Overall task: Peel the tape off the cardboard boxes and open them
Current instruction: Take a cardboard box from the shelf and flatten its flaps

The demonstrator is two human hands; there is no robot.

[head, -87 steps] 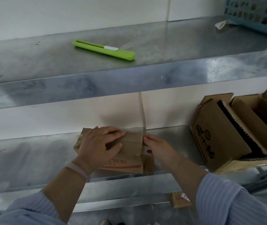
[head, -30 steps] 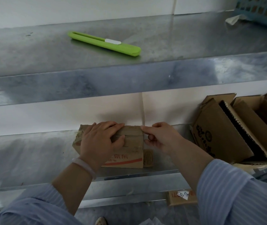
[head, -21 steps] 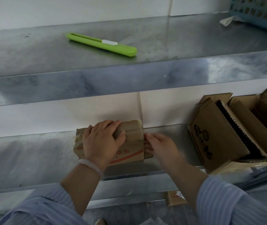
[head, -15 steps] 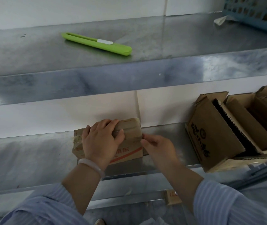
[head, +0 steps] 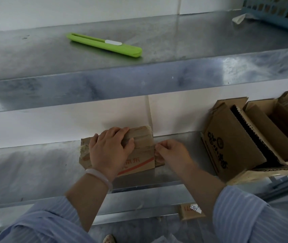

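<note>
A small brown cardboard box (head: pixel 139 158) with red print and clear tape across its top lies on the lower metal shelf (head: pixel 25 165). It is tipped up at its right end. My left hand (head: pixel 110 151) lies flat over the box's top and front and holds it down. My right hand (head: pixel 170 152) is at the box's right end, thumb and forefinger pinched together at the tape's edge there. Whether the tape is lifted is too small to tell.
Several opened cardboard boxes (head: pixel 236 141) stand at the right of the lower shelf. A green box cutter (head: pixel 104 45) lies on the upper shelf (head: pixel 174 41). A blue basket (head: pixel 278 13) and a scrap of tape (head: pixel 238 18) sit at its far right. Another small box (head: pixel 190 211) lies below.
The box's right end has been tipped up off the shelf. My right hand moved from the box's top edge down to its right end and pinched there. My left hand stayed on top.
</note>
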